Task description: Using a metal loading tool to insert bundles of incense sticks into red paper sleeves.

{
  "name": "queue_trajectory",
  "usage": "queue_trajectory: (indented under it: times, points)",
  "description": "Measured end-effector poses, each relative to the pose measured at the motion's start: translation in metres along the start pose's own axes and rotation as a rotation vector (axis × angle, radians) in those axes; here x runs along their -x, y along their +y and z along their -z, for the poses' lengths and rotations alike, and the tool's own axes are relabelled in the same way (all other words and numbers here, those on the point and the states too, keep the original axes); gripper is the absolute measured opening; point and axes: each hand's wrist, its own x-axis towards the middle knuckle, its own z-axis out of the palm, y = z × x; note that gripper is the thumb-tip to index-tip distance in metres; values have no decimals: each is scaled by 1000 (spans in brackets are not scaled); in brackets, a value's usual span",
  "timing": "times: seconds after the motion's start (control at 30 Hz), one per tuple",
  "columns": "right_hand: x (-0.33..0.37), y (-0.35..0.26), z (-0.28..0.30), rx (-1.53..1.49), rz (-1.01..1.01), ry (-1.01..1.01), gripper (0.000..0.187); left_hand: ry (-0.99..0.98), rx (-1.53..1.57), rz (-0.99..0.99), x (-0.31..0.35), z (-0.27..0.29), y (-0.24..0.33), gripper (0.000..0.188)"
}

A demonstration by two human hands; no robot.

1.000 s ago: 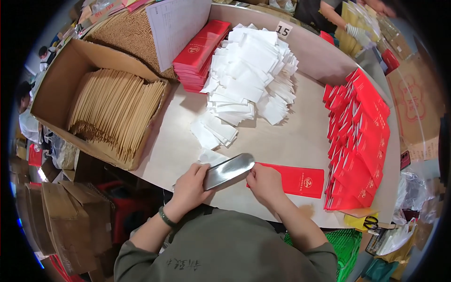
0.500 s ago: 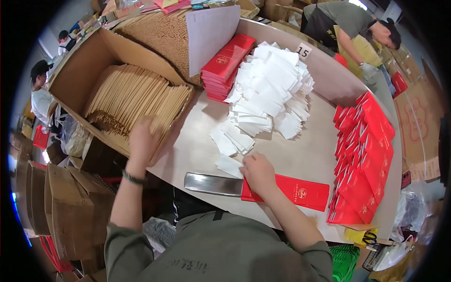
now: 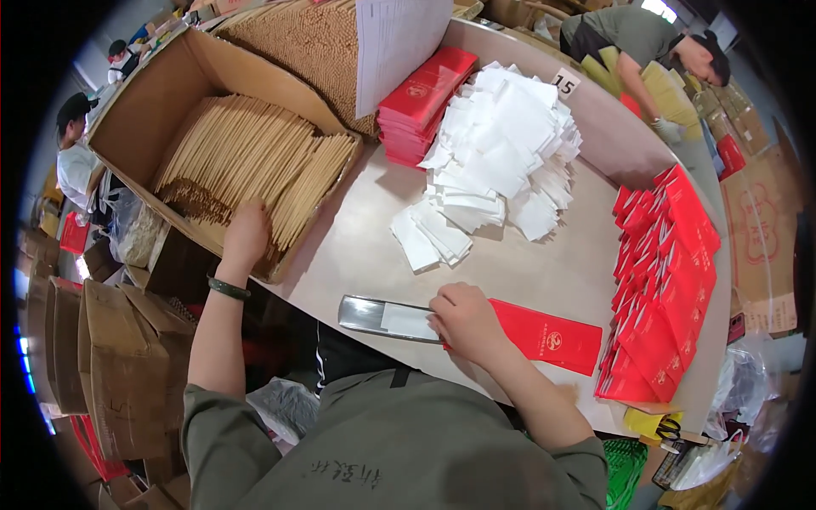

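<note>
My left hand [image 3: 247, 232] reaches into an open cardboard box [image 3: 140, 110], its fingers curled at the near end of the thin wooden chopsticks [image 3: 242, 144]; what lies between the fingertips is hidden. On the table, a shiny metal trough [image 3: 360, 314] has its right end inside a flat red paper sleeve [image 3: 548, 338]. A white folded napkin [image 3: 408, 321] lies in the trough. My right hand [image 3: 466, 319] has closed fingers on the napkin's right end, at the sleeve's mouth.
Beyond my hands stand a heap of white napkins [image 3: 501, 144] and a stack of red sleeves [image 3: 421, 102]. Filled red sleeves [image 3: 663, 289] overlap along the right side. A raised rim [image 3: 608, 119] edges the table. Another person [image 3: 629, 42] bends over work at the far right.
The napkin has moved from beside the loose ones into the metal trough, under my right hand. My left hand has drawn slightly nearer over the chopsticks, fingers curling. The view has shifted slightly.
</note>
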Motion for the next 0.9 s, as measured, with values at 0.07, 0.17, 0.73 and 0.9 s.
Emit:
queue_trajectory:
  times: [0.07, 0.17, 0.73, 0.9]
  points:
    - [14, -3, 7, -87, -74, 189, 17, 401, 74, -53, 15, 3, 5, 20]
    - [44, 2, 9, -161, -95, 164, 22, 40, 689, -9, 70, 11, 46, 20]
    - [58, 10, -22, 36, -149, 135, 50, -192, 364, -44, 115, -38, 187, 21]
    - [57, 5, -19, 47, -44, 153, 45, -420, 813, -185, 130, -64, 228, 31]
